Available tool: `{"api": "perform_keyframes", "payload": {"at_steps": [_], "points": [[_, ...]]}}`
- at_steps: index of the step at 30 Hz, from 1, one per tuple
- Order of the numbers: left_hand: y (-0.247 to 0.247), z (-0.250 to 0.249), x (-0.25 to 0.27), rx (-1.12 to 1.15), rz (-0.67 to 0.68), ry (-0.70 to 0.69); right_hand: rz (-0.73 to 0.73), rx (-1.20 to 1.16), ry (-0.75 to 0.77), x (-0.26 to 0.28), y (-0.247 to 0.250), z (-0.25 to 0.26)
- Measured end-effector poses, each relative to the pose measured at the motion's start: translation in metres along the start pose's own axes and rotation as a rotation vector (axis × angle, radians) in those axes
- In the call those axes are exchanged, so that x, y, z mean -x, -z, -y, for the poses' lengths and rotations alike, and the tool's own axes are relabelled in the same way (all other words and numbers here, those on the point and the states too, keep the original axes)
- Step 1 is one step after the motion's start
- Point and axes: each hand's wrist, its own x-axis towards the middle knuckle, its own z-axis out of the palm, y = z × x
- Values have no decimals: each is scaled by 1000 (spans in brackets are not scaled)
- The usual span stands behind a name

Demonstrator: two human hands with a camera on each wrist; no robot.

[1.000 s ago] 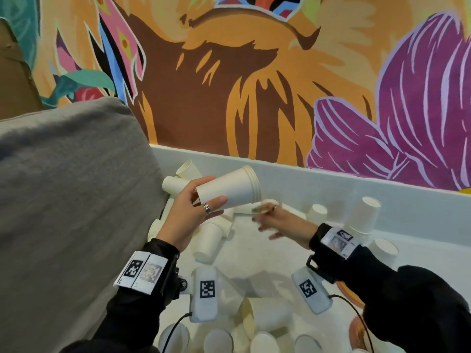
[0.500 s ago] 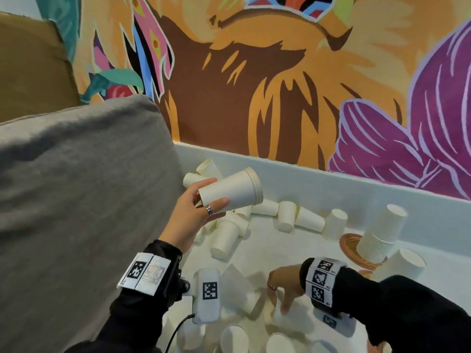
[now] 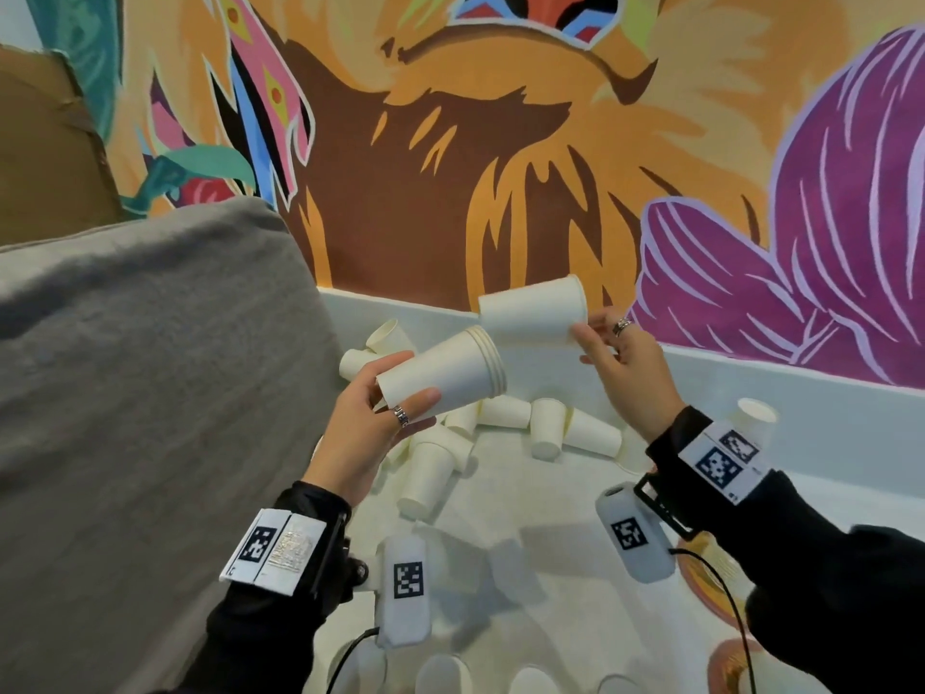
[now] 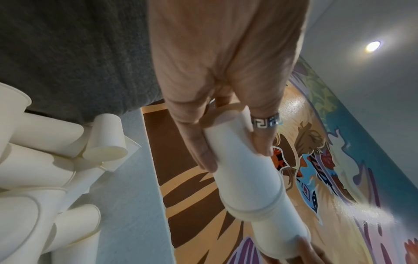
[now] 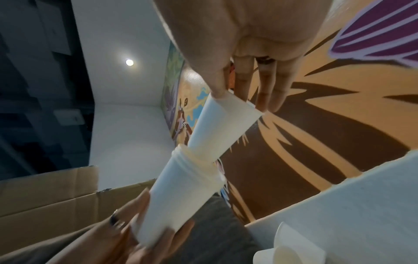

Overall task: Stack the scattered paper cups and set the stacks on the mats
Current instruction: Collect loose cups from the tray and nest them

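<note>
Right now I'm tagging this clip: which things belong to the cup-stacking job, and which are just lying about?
Part of the job:
- cup stack, held by the left hand
- single cup, pinched by the right hand, entering the stack
- loose cups on the white surface
- mat, partly hidden

Just lying about:
- grey cushion
- cardboard box
- wall mural

Matt paper cups (image 3: 500, 413), a rough grey cloth cushion (image 3: 125, 393), and a glossy painted wall (image 3: 450, 167).

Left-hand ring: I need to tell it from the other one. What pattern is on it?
A silver ring with a dark Greek-key band, clearest in the left wrist view.
</note>
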Motion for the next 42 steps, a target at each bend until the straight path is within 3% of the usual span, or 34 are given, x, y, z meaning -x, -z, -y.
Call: {"api": "perform_keyframes", "payload": {"at_steps": [8,13,16,18,25,27,29,33,37,39,42], "points": [[7,-8,1,25,-62,-54,133,40,60,10,-25,9],[12,-9,4,8,-43,-58,398,-41,106,17,-46,18],[24,-13,5,11,-79,-72,381,-212,8,16,-58,16],[33,-15,7,33,-98,-83,393,-196,-69,15,-73,7],[52,-20,12,70,-153,-92,1193,505,0,43,-143,-39],[56,-22,13,72,-163,-82,1344,671,-28,53,-155,-49],[58,-23,13,69,-168,-75,1406,773,-37,59,-162,-55],[59,-23,10,82,-176,-78,1426,911,16,64,-176,-65],[56,-19,7,84,-154,-79,1257,780,-118,54,-164,-65],[53,-18,5,92,-141,-84,1078,656,-117,37,-143,-56],[49,-16,1,96,-125,-84,619,419,-85,14,-103,-37]]}}
